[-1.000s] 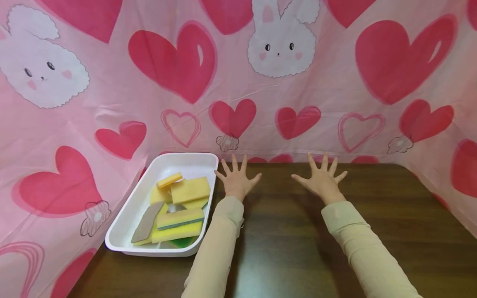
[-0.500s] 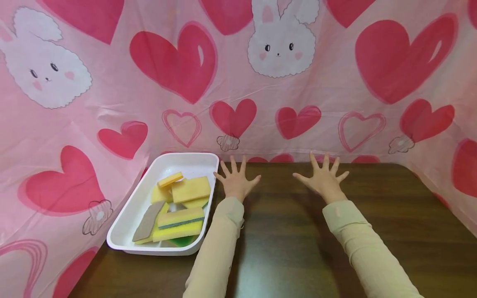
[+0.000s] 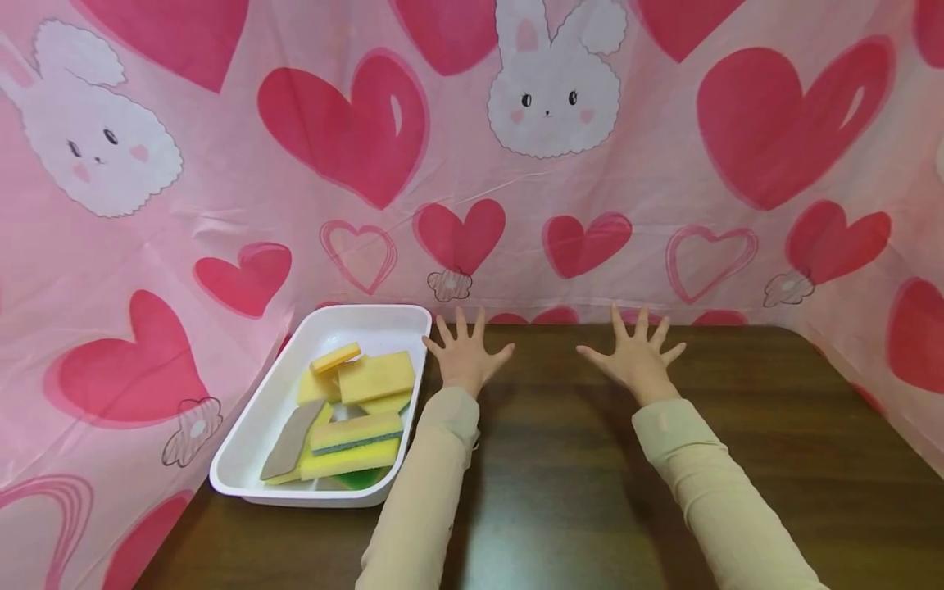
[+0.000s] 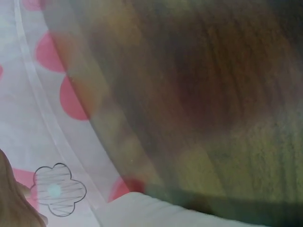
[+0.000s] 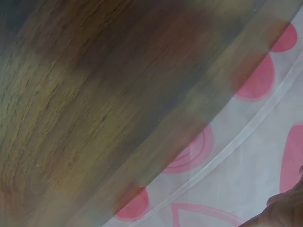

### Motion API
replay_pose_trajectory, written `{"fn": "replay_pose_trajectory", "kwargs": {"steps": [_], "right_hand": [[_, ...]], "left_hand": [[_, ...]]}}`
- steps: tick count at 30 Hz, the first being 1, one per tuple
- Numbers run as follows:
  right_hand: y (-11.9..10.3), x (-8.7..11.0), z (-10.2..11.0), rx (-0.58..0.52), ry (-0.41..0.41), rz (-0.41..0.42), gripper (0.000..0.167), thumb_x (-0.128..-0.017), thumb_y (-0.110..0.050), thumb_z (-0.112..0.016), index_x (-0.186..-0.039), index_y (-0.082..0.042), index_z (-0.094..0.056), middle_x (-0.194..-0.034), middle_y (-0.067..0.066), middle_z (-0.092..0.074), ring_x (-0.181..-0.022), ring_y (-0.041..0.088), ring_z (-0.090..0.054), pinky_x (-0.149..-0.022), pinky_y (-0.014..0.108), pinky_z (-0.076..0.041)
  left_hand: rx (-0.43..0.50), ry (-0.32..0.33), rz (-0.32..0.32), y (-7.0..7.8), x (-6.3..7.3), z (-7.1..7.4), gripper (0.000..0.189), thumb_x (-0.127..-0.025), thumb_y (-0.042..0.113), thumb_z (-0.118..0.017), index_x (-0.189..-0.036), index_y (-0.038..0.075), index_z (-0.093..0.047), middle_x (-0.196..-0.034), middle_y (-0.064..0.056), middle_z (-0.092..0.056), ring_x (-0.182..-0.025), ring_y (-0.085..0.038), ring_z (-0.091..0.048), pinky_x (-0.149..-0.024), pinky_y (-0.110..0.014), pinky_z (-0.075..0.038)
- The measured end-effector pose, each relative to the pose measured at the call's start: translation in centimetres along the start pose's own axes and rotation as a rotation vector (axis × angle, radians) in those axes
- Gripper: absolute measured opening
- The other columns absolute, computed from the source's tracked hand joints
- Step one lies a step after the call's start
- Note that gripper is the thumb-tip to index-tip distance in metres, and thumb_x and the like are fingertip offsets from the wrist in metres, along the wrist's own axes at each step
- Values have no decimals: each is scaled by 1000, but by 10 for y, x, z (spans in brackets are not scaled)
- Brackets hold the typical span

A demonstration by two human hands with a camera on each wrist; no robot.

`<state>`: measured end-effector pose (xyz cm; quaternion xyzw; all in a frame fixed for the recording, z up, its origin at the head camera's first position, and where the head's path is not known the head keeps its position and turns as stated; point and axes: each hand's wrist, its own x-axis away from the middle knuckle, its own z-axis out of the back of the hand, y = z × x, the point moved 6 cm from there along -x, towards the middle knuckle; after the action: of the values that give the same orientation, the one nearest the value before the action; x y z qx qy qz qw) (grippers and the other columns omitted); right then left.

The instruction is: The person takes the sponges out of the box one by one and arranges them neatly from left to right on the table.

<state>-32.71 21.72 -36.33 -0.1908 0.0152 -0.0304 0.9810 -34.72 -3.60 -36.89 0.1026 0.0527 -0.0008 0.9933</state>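
Both hands reach forward over the dark wooden table, palms down with fingers spread wide. My left hand (image 3: 465, 360) holds nothing; its outer finger overlaps the right rim of a white tray (image 3: 243, 459) in the head view. My right hand (image 3: 638, 360) is also bare, over the table's far part. Several sponges lie in the tray: a yellow sponge (image 3: 378, 377), a small orange-yellow sponge (image 3: 335, 358), a grey-faced sponge (image 3: 293, 442) and a yellow sponge with a dark layer (image 3: 357, 433). Only a sliver of the left hand (image 4: 16, 203) shows in the left wrist view.
The brown table (image 3: 560, 492) has rounded far corners. A pink cloth (image 3: 649, 164) with hearts and rabbits hangs behind it and along both sides. Bare tabletop lies between the arms and to the right.
Both hands stay spread with only a slight shift. The head view drifts a little; the tray and sponges lie as before.
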Motion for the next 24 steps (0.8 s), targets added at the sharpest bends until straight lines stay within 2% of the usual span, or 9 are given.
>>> {"fn": "replay_pose_trajectory", "kwargs": {"steps": [6, 10, 15, 17, 19, 24], "right_hand": [[-11, 3, -4, -18, 22, 5, 97, -86, -68, -46, -154, -11, -5, -153, 35, 10, -135, 61, 21, -99, 79, 10], [-21, 6, -12, -52, 47, 15, 94, -88, -62, -47, -152, -2, -13, -154, 36, 5, -139, 59, 13, -106, 73, 7], [-41, 10, -26, -91, 75, 12, 92, -89, -59, -48, -149, 4, -18, -147, 39, -17, -136, 56, -15, -112, 64, -12], [-52, 12, -31, -114, 85, 8, 91, -89, -58, -49, -148, 5, -20, -142, 39, -26, -130, 55, -23, -109, 62, -20], [-64, 13, -37, -140, 101, 4, 88, -90, -55, -52, -146, 6, -23, -137, 38, -33, -126, 53, -30, -106, 60, -26], [-99, 23, -48, -246, 158, 13, 72, -91, -42, -58, -136, 9, -35, -127, 34, -46, -115, 49, -43, -99, 55, -36]], "left_hand": [[0, 34, -26, -5, -2, 19, 84, -86, 71, -40, -154, 32, -11, -162, -11, -10, -148, -43, -5, -113, -65, -9], [-25, 136, -88, -10, -6, 43, 83, -86, 70, -41, -153, 27, -18, -158, -13, -22, -146, -41, -15, -115, -58, -14], [-21, 280, -170, -25, -9, 80, 74, -88, 62, -44, -145, 16, -38, -141, -14, -46, -133, -35, -39, -109, -49, -29], [-13, 321, -161, -39, -8, 94, 70, -88, 60, -44, -139, 12, -44, -134, -14, -53, -125, -34, -47, -105, -47, -33], [6, 371, -126, -58, -6, 107, 65, -90, 58, -43, -131, 8, -50, -126, -15, -60, -117, -35, -54, -99, -47, -38], [107, 493, 40, -118, 6, 128, 61, -93, 54, -37, -119, 1, -56, -114, -21, -65, -104, -40, -59, -89, -50, -41]]}}
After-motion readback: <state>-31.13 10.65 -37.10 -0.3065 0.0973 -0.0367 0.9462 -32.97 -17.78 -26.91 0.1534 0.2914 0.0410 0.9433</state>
